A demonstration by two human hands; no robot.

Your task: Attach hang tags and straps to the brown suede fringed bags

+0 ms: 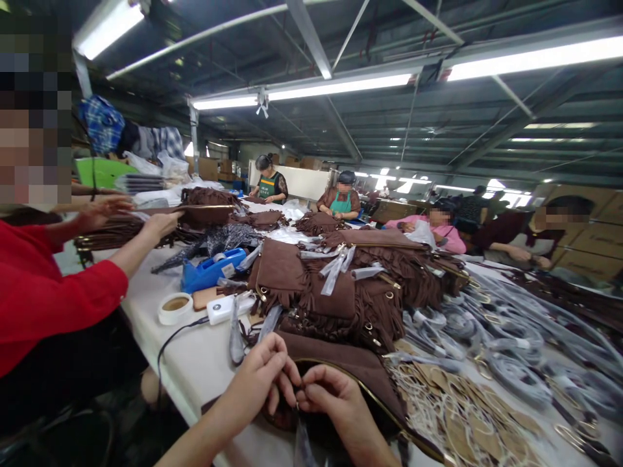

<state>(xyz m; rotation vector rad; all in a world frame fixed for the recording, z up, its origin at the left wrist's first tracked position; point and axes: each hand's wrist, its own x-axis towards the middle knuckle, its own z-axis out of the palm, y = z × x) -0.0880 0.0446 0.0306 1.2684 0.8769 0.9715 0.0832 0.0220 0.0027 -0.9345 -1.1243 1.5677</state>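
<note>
At six o'clock in the view, the left hand [260, 374] and right hand [346, 407] meet fingertip to fingertip over a brown bag [351, 355], whose gold zip [372, 392] gapes from twelve round towards four o'clock of them; both are closed into pinches, seemingly on the top end of a clear-wrapped strip [302, 444] hanging towards six o'clock, though what lies between the fingertips is too small to tell; one pinch would do best to steady that end while the other does the fine work; the wrap is best held off the zip teeth, lest it snag; the bag's weight should rest on the worktop [195, 366]; the strung tan tags [460, 428] at three o'clock could tangle with a careless wrist.
</note>
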